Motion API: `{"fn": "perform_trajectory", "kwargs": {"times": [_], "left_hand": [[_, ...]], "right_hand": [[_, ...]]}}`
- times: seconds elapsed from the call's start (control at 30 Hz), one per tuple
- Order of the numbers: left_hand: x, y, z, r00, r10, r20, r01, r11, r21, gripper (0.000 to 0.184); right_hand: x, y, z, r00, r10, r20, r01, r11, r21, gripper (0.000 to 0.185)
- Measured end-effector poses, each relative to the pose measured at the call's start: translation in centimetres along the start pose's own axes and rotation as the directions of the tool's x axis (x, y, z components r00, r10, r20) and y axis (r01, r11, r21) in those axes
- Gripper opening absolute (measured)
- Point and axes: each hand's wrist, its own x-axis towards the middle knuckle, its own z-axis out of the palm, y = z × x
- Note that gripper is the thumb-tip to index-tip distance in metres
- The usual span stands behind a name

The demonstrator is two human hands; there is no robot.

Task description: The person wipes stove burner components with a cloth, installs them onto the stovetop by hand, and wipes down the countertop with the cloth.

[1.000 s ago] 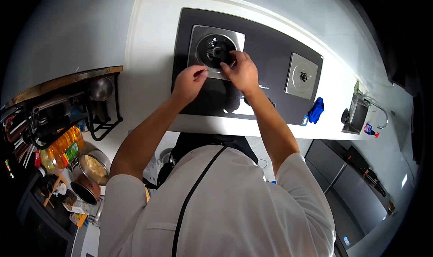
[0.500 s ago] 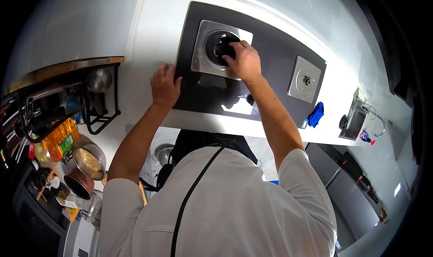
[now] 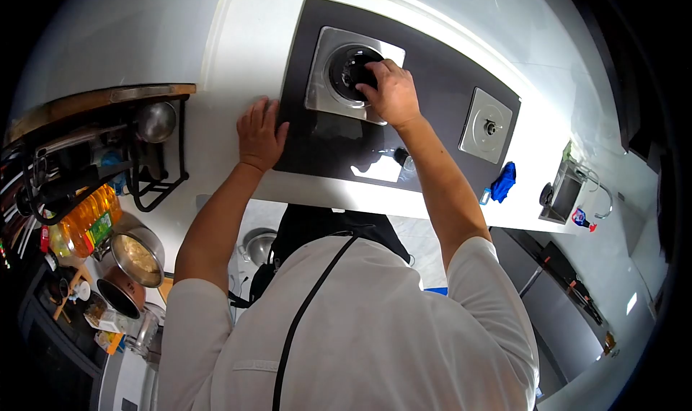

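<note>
My right hand (image 3: 393,94) is over the left burner of a dark gas hob (image 3: 432,72), thumb and fingers bent around the right side of a black round burner part (image 3: 347,71). The fingertips are partly lost against the black. A square steel plate (image 3: 317,97) surrounds this part. Beside the hob's left edge, my left hand (image 3: 261,137) lies flat on the white counter (image 3: 249,65), fingers stretched out, holding nothing. The right burner (image 3: 490,127) shows a bare steel plate with a small central fitting.
A blue cloth (image 3: 504,182) lies off the hob's right corner. Farther right is a sink (image 3: 564,195) with a tap. On the left stand a black rack (image 3: 155,198), oil bottles (image 3: 94,220) and a pot of food (image 3: 138,258). A metal bowl (image 3: 259,249) sits below the counter.
My right hand stays at the left burner with almost the same grip. My left hand has shifted slightly left, off the hob's edge. The whole view has moved a little.
</note>
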Motion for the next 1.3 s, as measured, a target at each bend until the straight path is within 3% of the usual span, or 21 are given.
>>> {"fn": "perform_trajectory", "kwargs": {"times": [0.4,0.8,0.9,1.0,1.1,1.3], "left_hand": [[-0.3,0.0,0.2,1.0,0.002,0.003,-0.002,1.0,0.018,0.055],[-0.3,0.0,0.1,1.0,0.002,0.0,-0.002,1.0,0.003,0.057],[-0.2,0.0,0.1,1.0,0.004,-0.012,-0.004,1.0,0.016,0.057],[-0.3,0.1,0.0,1.0,0.004,-0.017,-0.004,1.0,0.016,0.056],[-0.2,0.0,0.0,1.0,0.006,-0.019,-0.006,1.0,0.015,0.056],[-0.2,0.1,0.1,1.0,-0.001,0.003,0.001,1.0,0.008,0.057]], "right_hand": [[0.5,0.1,0.2,0.999,-0.034,-0.033,0.033,0.999,-0.029,0.046],[0.9,0.1,-0.5,0.988,-0.142,0.065,0.142,0.99,0.011,0.05],[0.9,-0.4,-0.8,0.994,-0.113,-0.001,0.113,0.993,0.045,0.05],[0.8,-1.5,-1.3,0.999,0.047,0.023,-0.045,0.997,-0.068,0.049],[0.9,-0.6,-0.4,0.999,0.035,0.039,-0.036,0.999,0.023,0.047],[1.1,0.5,-0.4,0.987,-0.161,-0.017,0.161,0.987,0.025,0.042]]}}
